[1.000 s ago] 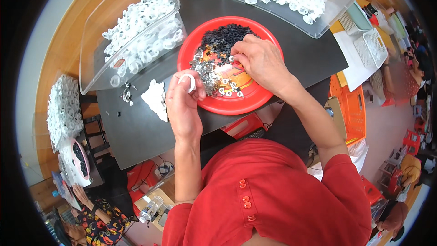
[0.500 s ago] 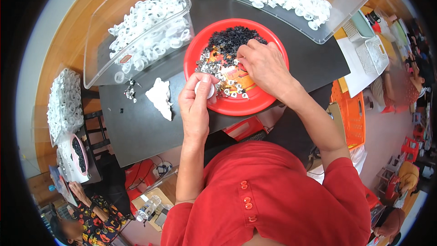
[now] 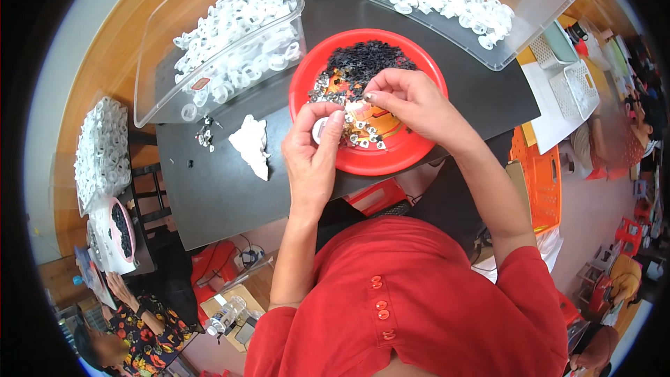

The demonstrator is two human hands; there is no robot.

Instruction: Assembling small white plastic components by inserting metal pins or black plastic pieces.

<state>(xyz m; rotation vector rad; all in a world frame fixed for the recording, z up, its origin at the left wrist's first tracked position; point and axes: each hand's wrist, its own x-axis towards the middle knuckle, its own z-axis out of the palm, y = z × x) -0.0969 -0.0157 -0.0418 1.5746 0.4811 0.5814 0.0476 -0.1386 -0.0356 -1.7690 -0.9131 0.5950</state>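
Over the red round tray (image 3: 304, 73), my left hand (image 3: 310, 157) grips a white round plastic piece (image 3: 319, 130) between thumb and fingers. Just to its right, my right hand (image 3: 422, 108) is closed in a pinch on a small metallic part (image 3: 369, 98); its exact kind is too small to tell. Inside the tray, a heap of small black parts (image 3: 366, 57) lies at the far side. Small silver parts (image 3: 363, 134) are scattered nearer me, on an orange-and-yellow printed surface.
Clear bins of white plastic pieces stand back left (image 3: 234, 38) and back right (image 3: 447, 1). Crumpled white paper (image 3: 250, 146) and a few small loose parts (image 3: 205, 134) lie on the black table (image 3: 209, 202). An orange crate (image 3: 546, 188) stands at right. Another person (image 3: 150, 324) sits lower left.
My right hand has drawn back slightly from the heap toward me, with a small metallic part now visible at its fingertips. The left hand keeps the white piece, now turned somewhat.
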